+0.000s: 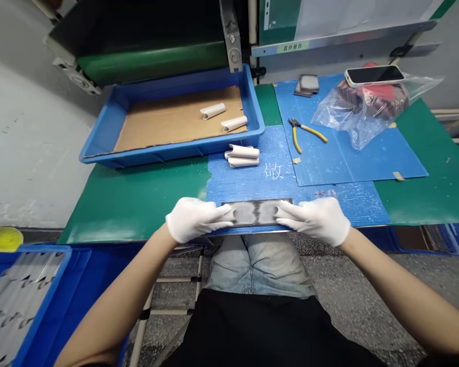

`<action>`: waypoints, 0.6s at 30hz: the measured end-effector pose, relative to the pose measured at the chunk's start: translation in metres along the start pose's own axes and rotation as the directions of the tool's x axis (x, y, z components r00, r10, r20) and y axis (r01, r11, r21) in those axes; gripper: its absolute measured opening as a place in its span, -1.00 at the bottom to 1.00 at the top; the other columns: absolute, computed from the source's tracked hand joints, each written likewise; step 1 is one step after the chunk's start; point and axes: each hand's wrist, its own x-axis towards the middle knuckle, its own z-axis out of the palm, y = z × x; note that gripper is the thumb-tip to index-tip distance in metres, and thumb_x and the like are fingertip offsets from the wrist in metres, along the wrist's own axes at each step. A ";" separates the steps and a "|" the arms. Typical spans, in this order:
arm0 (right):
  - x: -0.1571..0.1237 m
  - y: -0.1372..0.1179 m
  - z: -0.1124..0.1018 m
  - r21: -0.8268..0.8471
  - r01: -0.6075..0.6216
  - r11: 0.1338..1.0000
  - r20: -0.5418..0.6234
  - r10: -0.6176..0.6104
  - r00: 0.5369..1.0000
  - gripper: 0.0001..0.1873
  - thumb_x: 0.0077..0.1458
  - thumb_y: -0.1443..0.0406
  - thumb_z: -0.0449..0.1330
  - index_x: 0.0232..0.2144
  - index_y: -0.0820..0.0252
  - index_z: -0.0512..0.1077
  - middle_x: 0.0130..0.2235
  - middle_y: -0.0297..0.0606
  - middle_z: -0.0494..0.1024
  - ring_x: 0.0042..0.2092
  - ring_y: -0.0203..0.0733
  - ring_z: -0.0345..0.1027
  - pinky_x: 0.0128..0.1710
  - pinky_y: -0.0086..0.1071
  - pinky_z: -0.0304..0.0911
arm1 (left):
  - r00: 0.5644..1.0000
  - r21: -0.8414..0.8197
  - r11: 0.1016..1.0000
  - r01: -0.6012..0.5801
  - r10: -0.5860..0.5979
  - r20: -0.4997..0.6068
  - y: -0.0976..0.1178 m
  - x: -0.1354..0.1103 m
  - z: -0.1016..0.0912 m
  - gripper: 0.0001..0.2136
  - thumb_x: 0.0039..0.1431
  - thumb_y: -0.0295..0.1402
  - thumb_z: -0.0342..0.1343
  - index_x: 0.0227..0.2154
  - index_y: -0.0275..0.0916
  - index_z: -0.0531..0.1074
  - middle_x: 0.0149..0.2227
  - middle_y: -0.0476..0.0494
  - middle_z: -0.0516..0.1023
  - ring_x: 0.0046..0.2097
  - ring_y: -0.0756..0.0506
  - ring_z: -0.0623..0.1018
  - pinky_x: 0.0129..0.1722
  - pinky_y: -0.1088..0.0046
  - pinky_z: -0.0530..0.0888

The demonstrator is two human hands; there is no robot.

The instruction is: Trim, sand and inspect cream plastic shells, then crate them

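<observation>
A dark, flat strip with two grey, dusty patches, like an abrasive strip (257, 212), lies at the front edge of the table. My left hand (195, 219), in a white glove, is closed at its left end. A small white curved piece (230, 213) shows at the fingertips, mostly hidden by them. From the right, my gloved right hand (315, 219) is closed over the strip's other end. Another white curved piece (280, 212) just shows at its fingertips. Beyond the strip lie several white, open-sided tube pieces (244, 161) in a small stack.
A blue tray (172, 153) lined with cardboard holds two similar tube pieces (234, 124). To the right are yellow-handled cutters (298, 133), small dark blocks (308, 84), a plastic bag (361, 122) and a phone (375, 76). A conveyor roller (156, 63) overhangs the tray. White parts fill a lower-left bin (67, 260).
</observation>
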 end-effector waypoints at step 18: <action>-0.003 0.001 -0.046 0.042 -0.048 0.998 0.335 0.031 0.942 -0.48 0.52 0.02 -0.17 0.30 0.02 0.32 -0.10 -0.14 0.46 -0.33 -0.22 0.31 -0.48 -0.40 -0.10 | 0.976 0.064 0.998 -0.028 0.013 0.216 0.000 -0.015 -0.024 -0.61 0.53 -0.35 -0.11 0.31 0.06 0.34 -0.32 -0.04 0.54 -0.44 -0.01 0.48 -0.49 0.43 0.09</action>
